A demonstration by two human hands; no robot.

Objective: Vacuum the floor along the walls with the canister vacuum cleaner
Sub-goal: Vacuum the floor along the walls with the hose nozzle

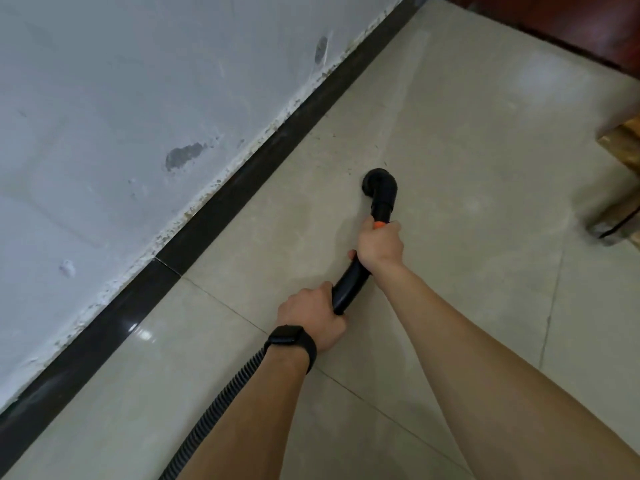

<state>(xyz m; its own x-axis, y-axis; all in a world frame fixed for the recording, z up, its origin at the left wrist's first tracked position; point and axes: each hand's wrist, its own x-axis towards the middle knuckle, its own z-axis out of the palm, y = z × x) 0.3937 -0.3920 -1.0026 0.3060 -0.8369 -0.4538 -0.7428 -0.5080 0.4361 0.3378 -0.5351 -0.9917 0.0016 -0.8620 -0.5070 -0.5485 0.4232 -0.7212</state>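
Note:
A black curved vacuum wand handle (350,285) runs between my two hands over beige floor tiles (450,140). My right hand (380,247) grips its upper part just below an orange ring, and my left hand (311,315), with a black watch on the wrist, grips the lower end where the ribbed black hose (221,407) joins. A round black nozzle (379,183) at the tip sits on the floor, a short way out from the dark skirting (221,209). The canister is out of view.
A white scuffed wall (121,116) with chipped plaster runs diagonally on the left above the dark skirting. A wooden furniture leg (620,188) stands at the right edge. Dark red-brown woodwork (588,26) fills the top right corner.

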